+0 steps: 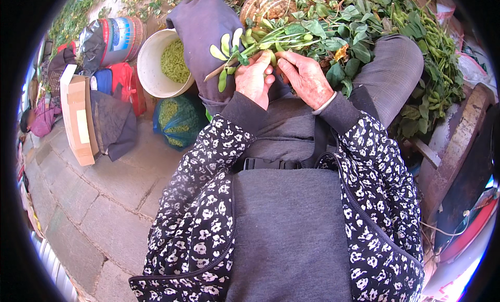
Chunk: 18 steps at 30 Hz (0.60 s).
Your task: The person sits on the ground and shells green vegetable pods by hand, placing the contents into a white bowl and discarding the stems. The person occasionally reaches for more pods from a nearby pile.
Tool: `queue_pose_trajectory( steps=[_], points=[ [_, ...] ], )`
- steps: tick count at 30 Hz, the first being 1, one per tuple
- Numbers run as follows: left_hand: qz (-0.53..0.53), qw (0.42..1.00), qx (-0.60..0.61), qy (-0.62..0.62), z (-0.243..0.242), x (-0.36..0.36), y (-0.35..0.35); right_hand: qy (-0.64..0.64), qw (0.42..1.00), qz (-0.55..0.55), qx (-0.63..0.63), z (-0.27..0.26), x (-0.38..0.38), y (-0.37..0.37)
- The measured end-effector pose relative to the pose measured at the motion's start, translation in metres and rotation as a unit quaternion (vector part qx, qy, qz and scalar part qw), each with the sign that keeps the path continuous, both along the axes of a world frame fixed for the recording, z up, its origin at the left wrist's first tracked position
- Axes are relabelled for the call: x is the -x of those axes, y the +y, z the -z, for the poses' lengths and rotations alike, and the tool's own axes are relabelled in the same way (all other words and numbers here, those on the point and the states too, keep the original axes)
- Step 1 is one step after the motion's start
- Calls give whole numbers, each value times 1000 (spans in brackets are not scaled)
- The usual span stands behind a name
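In the head view, my left hand (254, 77) is closed around the cut stalk of a leafy bean plant (281, 38), which looks like soybean. Plump green pods (225, 45) and a few leaves stick out to the left of that hand, past the stalk's bare end (214, 73). My right hand (306, 77) is close beside it, fingers bent. Its thumb and index fingertip are at a green pod (273, 59) next to my left thumb; whether they grip it is hidden. Both hands are above my lap, between my knees.
Left of my knee, a white bucket (146, 67) holds shelled green beans (174, 62); a blue-green bag (179, 122) of beans sits below it. Farther left are a cardboard box (78, 118) and a large printed container (121, 40). Bean plants (429, 79) are heaped around my right knee, near a worn wooden edge (461, 145).
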State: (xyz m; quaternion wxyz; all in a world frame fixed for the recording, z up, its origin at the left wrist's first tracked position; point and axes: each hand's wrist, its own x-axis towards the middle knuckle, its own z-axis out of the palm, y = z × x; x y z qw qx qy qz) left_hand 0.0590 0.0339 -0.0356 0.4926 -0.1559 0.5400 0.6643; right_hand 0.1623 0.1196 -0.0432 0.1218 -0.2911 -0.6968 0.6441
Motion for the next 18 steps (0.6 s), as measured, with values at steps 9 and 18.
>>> queue_pose_trajectory(
  steps=[9,18],
  points=[
    [94,995,-30,32,-1,9,-10,-63,932,-21,357,-9,3,20],
    [146,979,20,143,-14,6,-5,-72,947,-42,311,-5,8,15]
  ],
)
